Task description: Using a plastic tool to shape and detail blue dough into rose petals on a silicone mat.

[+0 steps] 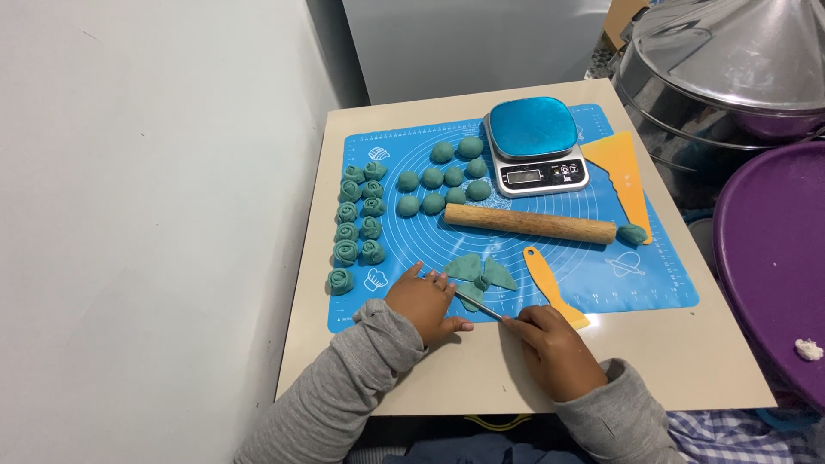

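Dough petals (479, 272), flat teal pieces laid overlapping, sit near the front edge of the blue silicone mat (662, 288), just ahead of my fingers. My left hand (423, 302) rests on the mat with its fingers spread, the fingertips touching the near side of the pieces. My right hand (554, 346) is closed around the handle end of a thin metal tool (479, 305), whose other end lies against the dough beside my left fingers.

Just right of the pieces, near the mat's front edge, lies a small yellow scraper (550, 288) with its blade toward the table's front edge. Beyond the pieces a wooden rolling pin (528, 223) lies across the middle of the mat, and a small lump of teal dough (633, 233) touches its right end. A larger yellow scraper (626, 176) lies along the mat's right side.

Toward the mat's back edge stands a kitchen scale (534, 144) with a blue top. Left of it are plain teal dough balls (440, 179) in loose rows. Along the mat's left edge run two columns of finished teal dough roses (358, 222).

The mat covers most of a beige table (687, 361). Off its right edge are a purple lid (773, 258) and a steel steamer (722, 77).
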